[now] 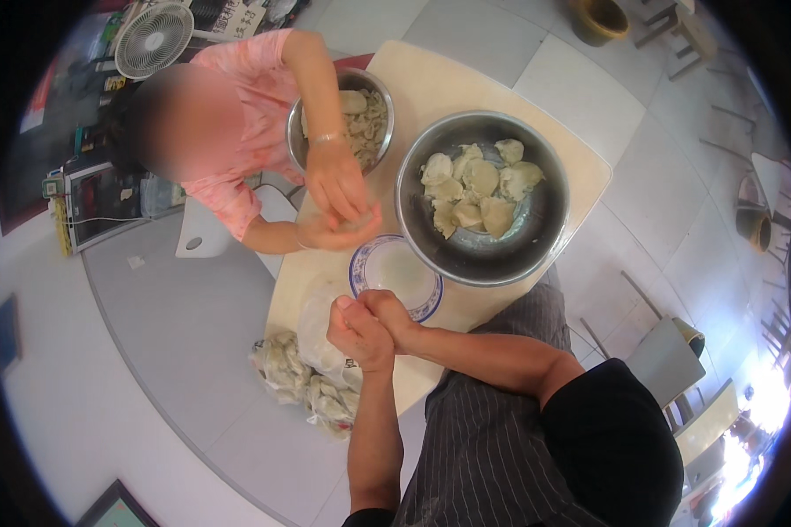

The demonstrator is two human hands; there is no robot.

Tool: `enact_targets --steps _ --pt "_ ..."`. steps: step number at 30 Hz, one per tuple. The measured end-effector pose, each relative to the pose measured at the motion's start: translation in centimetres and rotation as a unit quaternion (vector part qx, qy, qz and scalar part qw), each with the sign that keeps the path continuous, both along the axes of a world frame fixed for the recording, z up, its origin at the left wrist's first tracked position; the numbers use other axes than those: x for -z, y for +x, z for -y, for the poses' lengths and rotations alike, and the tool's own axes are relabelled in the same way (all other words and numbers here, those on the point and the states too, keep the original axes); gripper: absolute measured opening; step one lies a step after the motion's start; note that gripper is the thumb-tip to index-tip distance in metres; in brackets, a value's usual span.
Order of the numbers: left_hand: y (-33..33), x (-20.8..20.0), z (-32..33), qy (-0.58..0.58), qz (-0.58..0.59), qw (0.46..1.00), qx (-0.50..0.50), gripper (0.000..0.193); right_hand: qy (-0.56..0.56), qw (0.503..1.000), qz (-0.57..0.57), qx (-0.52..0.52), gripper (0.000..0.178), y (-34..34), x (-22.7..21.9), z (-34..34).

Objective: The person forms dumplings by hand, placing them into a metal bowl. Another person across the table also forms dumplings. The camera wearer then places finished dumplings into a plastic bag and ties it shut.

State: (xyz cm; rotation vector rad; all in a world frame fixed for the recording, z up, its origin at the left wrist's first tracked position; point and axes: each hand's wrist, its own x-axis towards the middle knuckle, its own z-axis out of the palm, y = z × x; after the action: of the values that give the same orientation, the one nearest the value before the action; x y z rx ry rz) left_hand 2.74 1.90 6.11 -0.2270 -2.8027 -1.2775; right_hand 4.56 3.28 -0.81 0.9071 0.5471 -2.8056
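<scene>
My left hand (360, 335) and my right hand (390, 314) are pressed together, fingers closed, at the near edge of a white plate (357, 272) with a blue patterned rim. Whatever lies between my palms is hidden. The plate seems to hold a little clear liquid. Just beyond it, to the right, stands a large metal bowl (549, 250) with several pale, greenish, dough-like flattened pieces (481, 177) inside. Across the table, a co-worker's hands (341, 206) are held close together above the plate's far left side; what they hold is too blurred to tell.
A smaller metal bowl (388, 104) of pale chunks and strips stands at the table's far side, partly behind the co-worker's arm. Clear plastic bags (294, 373) with pale contents hang at the left edge of the table (580, 180). A grey chair (664, 356) is at the right.
</scene>
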Motion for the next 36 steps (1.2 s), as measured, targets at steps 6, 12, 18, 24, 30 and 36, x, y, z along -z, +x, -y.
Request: enact_targets --steps 6,12,18,24,30,36 --pt "0.0 -0.1 0.1 0.017 0.008 1.000 -0.010 0.040 -0.008 1.000 0.019 0.011 0.022 -0.3 -0.7 0.0" --pt "0.0 -0.3 -0.2 0.026 0.008 0.999 -0.019 0.041 0.009 1.000 0.010 -0.008 0.024 -0.2 -0.1 0.1" --pt "0.0 -0.4 0.4 0.009 0.042 0.998 -0.041 0.039 -0.035 0.999 0.025 -0.008 0.023 -0.3 0.0 0.6" --pt "-0.8 1.5 1.0 0.030 0.065 0.997 -0.035 0.030 -0.080 0.990 0.114 0.020 0.021 -0.8 0.1 0.6" --pt "0.1 4.4 -1.4 0.139 0.075 0.987 0.041 0.027 0.075 0.988 0.136 -0.018 0.023 0.7 2.3 -4.1" --pt "2.4 5.6 -8.0 0.223 0.141 0.948 0.177 0.020 0.455 0.878 0.142 -0.047 0.027 4.6 3.9 -14.7"
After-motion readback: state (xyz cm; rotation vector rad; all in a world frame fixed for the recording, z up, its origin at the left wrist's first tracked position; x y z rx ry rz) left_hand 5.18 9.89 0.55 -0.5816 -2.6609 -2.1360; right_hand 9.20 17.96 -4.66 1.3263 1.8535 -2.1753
